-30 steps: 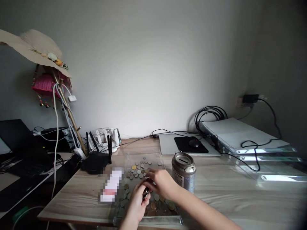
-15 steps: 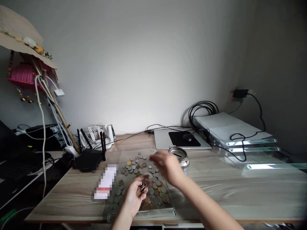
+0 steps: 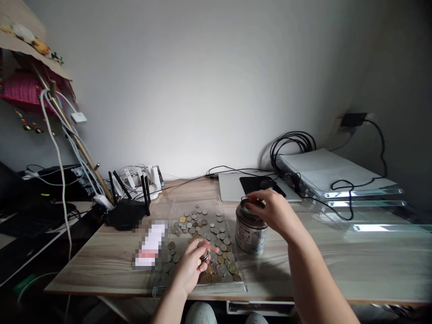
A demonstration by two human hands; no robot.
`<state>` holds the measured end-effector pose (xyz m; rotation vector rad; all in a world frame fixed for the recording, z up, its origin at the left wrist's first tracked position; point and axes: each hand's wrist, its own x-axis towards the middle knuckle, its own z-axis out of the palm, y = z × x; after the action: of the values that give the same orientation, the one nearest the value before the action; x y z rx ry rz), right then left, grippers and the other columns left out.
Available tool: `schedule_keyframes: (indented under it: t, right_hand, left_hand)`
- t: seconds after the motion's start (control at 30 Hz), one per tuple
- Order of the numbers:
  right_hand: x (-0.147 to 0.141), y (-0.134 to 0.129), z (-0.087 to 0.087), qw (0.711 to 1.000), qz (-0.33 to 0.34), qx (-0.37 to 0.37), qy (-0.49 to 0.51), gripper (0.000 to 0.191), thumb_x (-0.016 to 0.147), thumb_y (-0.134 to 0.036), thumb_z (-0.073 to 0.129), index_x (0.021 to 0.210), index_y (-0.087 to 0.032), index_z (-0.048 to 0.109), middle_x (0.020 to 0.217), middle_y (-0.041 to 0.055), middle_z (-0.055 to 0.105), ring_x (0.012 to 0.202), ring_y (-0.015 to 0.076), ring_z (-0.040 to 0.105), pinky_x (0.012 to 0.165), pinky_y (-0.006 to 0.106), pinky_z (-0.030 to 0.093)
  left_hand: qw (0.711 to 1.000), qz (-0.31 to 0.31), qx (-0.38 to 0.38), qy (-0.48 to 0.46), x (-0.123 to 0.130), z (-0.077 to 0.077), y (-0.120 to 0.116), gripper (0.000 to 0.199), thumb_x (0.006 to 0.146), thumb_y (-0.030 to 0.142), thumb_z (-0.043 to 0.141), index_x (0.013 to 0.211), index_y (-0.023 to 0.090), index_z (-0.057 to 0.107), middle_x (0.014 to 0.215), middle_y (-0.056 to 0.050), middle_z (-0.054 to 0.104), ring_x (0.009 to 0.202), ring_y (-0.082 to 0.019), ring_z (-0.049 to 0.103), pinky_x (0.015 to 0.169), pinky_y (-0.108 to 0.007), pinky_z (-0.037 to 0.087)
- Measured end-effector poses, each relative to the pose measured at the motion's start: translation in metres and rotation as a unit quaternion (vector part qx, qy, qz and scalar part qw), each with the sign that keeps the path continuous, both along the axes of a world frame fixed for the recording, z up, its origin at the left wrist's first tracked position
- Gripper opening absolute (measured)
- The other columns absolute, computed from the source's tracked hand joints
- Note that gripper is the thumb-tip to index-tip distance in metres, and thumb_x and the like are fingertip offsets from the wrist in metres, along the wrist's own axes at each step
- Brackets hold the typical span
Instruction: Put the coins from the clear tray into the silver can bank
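My left hand (image 3: pixel 189 265) is closed around a few stacked coins (image 3: pixel 204 256), low over a clear acrylic tray (image 3: pixel 241 286). Many loose coins (image 3: pixel 221 270), silver and gold-coloured, lie spread across that tray. Just right of it, a round metal can (image 3: pixel 249 235) with a printed label stands upright. My right hand (image 3: pixel 274 209) is at the top of the can, its fingers pinched over the lid. Whatever those fingertips hold is hidden, and most of the lid is covered by the hand.
A black router (image 3: pixel 125 213) and a blurred-out white paper (image 3: pixel 151 245) are on the left. Behind the can lie a silver laptop (image 3: pixel 229 186) and a black mouse pad (image 3: pixel 251 185). Clear stacked shelves (image 3: pixel 364 194) with a black cable stand at the right.
My right hand has moved from above the tray rightward onto the top of the can. My left hand keeps its coins. The view has shifted slightly.
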<state>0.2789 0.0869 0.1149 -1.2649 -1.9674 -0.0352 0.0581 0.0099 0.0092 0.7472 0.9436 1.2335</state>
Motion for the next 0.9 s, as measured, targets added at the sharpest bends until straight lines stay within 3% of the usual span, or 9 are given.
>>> schedule_keyframes:
  t: [0.07, 0.13, 0.23, 0.33, 0.43, 0.6, 0.7, 0.8, 0.9]
  right_hand:
    - [-0.016, -0.013, 0.001, 0.996, 0.023, 0.070, 0.043, 0.020, 0.074, -0.029, 0.046, 0.084, -0.018, 0.060, 0.075, 0.0052, 0.060, 0.072, 0.0151, 0.053, 0.065, 0.024, 0.038]
    - [-0.036, -0.026, -0.002, 0.992, 0.104, 0.071, 0.030, 0.021, 0.078, -0.027, 0.041, 0.085, -0.018, 0.059, 0.074, 0.0050, 0.059, 0.069, 0.0133, 0.052, 0.065, 0.023, 0.038]
    - [-0.066, -0.034, -0.019, 0.968, 0.235, -0.029, -0.080, 0.020, 0.079, -0.025, 0.041, 0.079, -0.019, 0.059, 0.072, 0.0040, 0.059, 0.063, 0.0114, 0.052, 0.058, 0.021, 0.036]
    - [-0.086, -0.029, -0.038, 0.940, 0.273, -0.133, -0.158, 0.020, 0.076, -0.026, 0.045, 0.066, -0.017, 0.059, 0.062, 0.0024, 0.059, 0.054, 0.0100, 0.050, 0.050, 0.020, 0.031]
    - [-0.090, -0.024, -0.044, 0.930, 0.285, -0.174, -0.151, 0.017, 0.074, -0.023, 0.048, 0.063, -0.017, 0.059, 0.055, 0.0002, 0.057, 0.050, 0.0087, 0.048, 0.049, 0.019, 0.031]
    - [-0.064, -0.022, -0.016, 0.974, 0.217, -0.063, -0.015, 0.021, 0.079, -0.028, 0.043, 0.077, -0.018, 0.061, 0.073, 0.0037, 0.061, 0.063, 0.0108, 0.052, 0.057, 0.020, 0.035]
    - [-0.033, -0.012, -0.001, 0.990, 0.127, -0.007, 0.056, 0.022, 0.077, -0.032, 0.044, 0.079, -0.018, 0.061, 0.074, 0.0037, 0.061, 0.064, 0.0115, 0.052, 0.058, 0.021, 0.036]
    - [-0.005, 0.003, 0.001, 0.999, 0.011, -0.005, 0.042, 0.019, 0.072, -0.033, 0.049, 0.073, -0.020, 0.063, 0.068, 0.0024, 0.061, 0.060, 0.0126, 0.052, 0.054, 0.022, 0.035]
    - [0.010, 0.013, -0.005, 0.998, -0.037, -0.055, -0.022, 0.015, 0.067, -0.031, 0.052, 0.066, -0.021, 0.064, 0.061, 0.0014, 0.061, 0.054, 0.0122, 0.051, 0.048, 0.021, 0.031]
  left_hand:
    - [1.000, -0.010, 0.000, 0.020, 0.001, 0.001, 0.000, 0.024, 0.062, 0.032, 0.061, 0.075, 0.014, 0.054, 0.069, -0.007, 0.059, 0.049, -0.005, 0.042, 0.038, -0.016, 0.017]
    - [0.999, -0.015, 0.002, 0.043, 0.002, 0.001, 0.000, 0.026, 0.063, 0.036, 0.060, 0.072, 0.012, 0.054, 0.065, -0.007, 0.058, 0.045, -0.004, 0.039, 0.037, -0.016, 0.013]
    - [0.996, -0.030, 0.007, 0.088, 0.004, 0.000, 0.001, 0.027, 0.068, 0.039, 0.055, 0.070, 0.012, 0.053, 0.056, -0.005, 0.056, 0.038, -0.002, 0.032, 0.036, -0.017, 0.007]
    - [0.992, -0.036, 0.020, 0.122, 0.006, -0.002, 0.002, 0.026, 0.068, 0.039, 0.054, 0.066, 0.013, 0.050, 0.048, 0.000, 0.051, 0.034, -0.001, 0.028, 0.035, -0.017, 0.005]
    - [0.991, -0.045, 0.017, 0.125, 0.006, -0.002, 0.002, 0.024, 0.068, 0.037, 0.053, 0.067, 0.013, 0.051, 0.045, 0.002, 0.047, 0.033, -0.001, 0.027, 0.035, -0.017, 0.005]
    - [0.997, -0.027, -0.007, 0.073, 0.003, 0.003, 0.001, 0.023, 0.068, 0.033, 0.051, 0.075, 0.012, 0.055, 0.052, 0.000, 0.048, 0.037, -0.002, 0.032, 0.035, -0.017, 0.005]
    - [0.999, -0.013, -0.018, 0.042, 0.002, 0.003, 0.001, 0.025, 0.066, 0.028, 0.052, 0.084, 0.011, 0.056, 0.056, -0.002, 0.051, 0.041, -0.003, 0.036, 0.035, -0.017, 0.008]
    - [0.999, -0.016, -0.028, 0.034, 0.001, 0.001, 0.001, 0.032, 0.066, 0.029, 0.054, 0.092, 0.010, 0.055, 0.059, -0.004, 0.053, 0.043, -0.004, 0.038, 0.035, -0.016, 0.010]
    - [0.998, -0.027, -0.024, 0.047, 0.002, 0.000, 0.001, 0.034, 0.066, 0.034, 0.056, 0.090, 0.009, 0.057, 0.059, -0.004, 0.053, 0.043, -0.003, 0.037, 0.036, -0.015, 0.011]
